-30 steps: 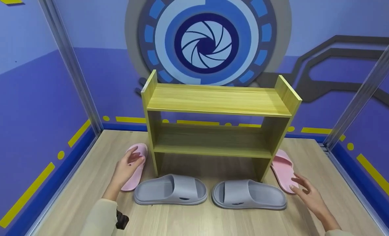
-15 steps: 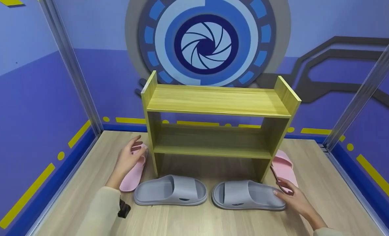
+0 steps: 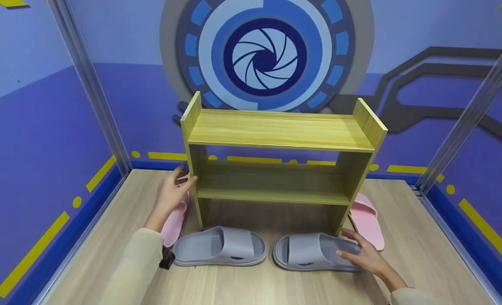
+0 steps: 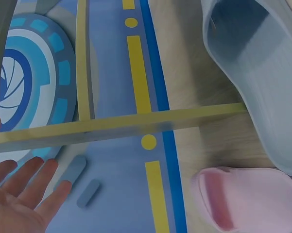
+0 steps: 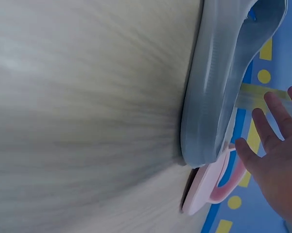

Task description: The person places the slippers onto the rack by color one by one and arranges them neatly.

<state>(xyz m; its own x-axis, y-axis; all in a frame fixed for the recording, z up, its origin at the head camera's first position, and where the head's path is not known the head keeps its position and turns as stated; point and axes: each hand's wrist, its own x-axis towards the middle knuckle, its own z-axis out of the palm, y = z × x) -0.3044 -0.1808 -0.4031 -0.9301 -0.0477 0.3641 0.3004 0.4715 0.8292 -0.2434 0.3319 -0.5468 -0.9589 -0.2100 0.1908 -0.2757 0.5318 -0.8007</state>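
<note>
My left hand [image 3: 171, 195] is at the left side panel [image 3: 190, 161] of a small wooden two-tier shelf [image 3: 276, 129]. Its fingers are spread on the outer side of the panel, the thumb by the front edge; whether it touches is unclear. My right hand [image 3: 368, 256] hovers with parted fingers over the heel of the right grey slipper [image 3: 304, 250]. A second grey slipper [image 3: 202, 248] lies to its left, both in front of the shelf. A pink slipper [image 3: 174, 226], partly hidden by my left hand, lies left of the shelf; another pink slipper [image 3: 369, 228] lies right of it.
Blue printed walls [image 3: 31, 161] enclose the wooden floor [image 3: 242, 288] at the back and both sides. Metal posts [image 3: 94, 93] stand in the back corners. A dark wrist device [image 3: 166, 257] sits by my left sleeve.
My left hand has moved up and right from the left pink slipper to the shelf's side panel. The right hand has moved left from the right pink slipper to over the grey one.
</note>
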